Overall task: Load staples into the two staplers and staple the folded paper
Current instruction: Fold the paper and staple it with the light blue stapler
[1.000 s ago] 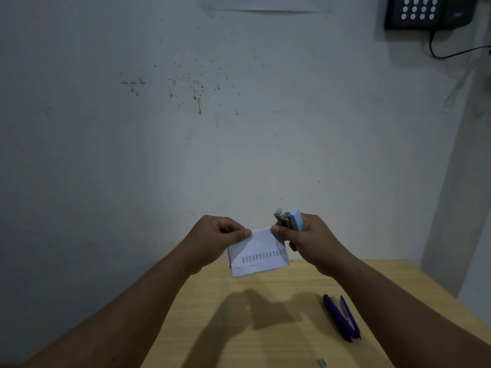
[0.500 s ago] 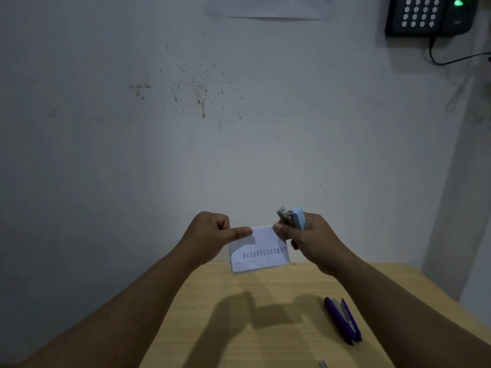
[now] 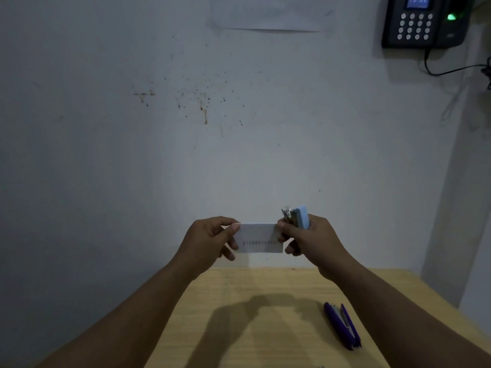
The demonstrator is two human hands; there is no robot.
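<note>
A small folded white paper (image 3: 259, 238) with a row of print hangs in the air above the table's far edge. My left hand (image 3: 210, 239) pinches its left end between thumb and fingers. My right hand (image 3: 308, 241) grips a light blue stapler (image 3: 299, 217) upright, its metal jaw at the top, and its thumb and fingers also pinch the paper's right end. A purple stapler (image 3: 341, 325) lies on the wooden table (image 3: 239, 328) at the right, its top swung open.
A stained white wall stands right behind the table. A black keypad device (image 3: 422, 21) with a cable hangs on the wall at the upper right. A small metal piece (image 3: 321, 366) lies at the table's near edge.
The paper has been turned level and is now held at both ends, with my left fingers spread behind it. Both hands stay at about the same place above the table.
</note>
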